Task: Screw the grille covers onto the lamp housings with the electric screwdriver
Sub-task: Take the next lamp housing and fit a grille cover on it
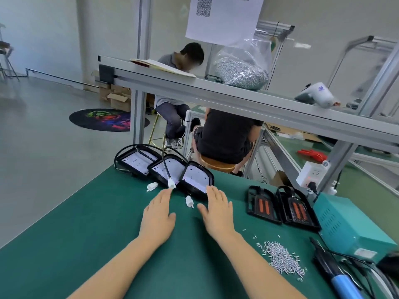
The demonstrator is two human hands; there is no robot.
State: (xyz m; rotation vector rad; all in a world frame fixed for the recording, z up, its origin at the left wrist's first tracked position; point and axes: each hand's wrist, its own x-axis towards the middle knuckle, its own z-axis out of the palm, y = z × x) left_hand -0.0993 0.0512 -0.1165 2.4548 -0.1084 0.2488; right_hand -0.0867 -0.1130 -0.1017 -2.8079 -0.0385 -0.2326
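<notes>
Three black lamp housings with white insides stand in a row at the far edge of the green table: left (136, 161), middle (167, 170), right (197, 179). Their cables end in white connectors (171, 183). Two black grille covers with orange strips (263, 205) (296, 210) lie at the right. A pile of small silver screws (281, 258) lies near the front right. The electric screwdriver (335, 274), black with a blue grip, lies at the right edge. My left hand (158, 214) and my right hand (218, 210) lie flat on the table with straight fingers, just in front of the right housing, holding nothing.
A teal power box (349, 229) sits at the right with cables in front. A white power strip (311, 171) hangs on the frame. A metal shelf (237, 98) overhead carries a bag of screws (243, 71). Two people sit beyond the table.
</notes>
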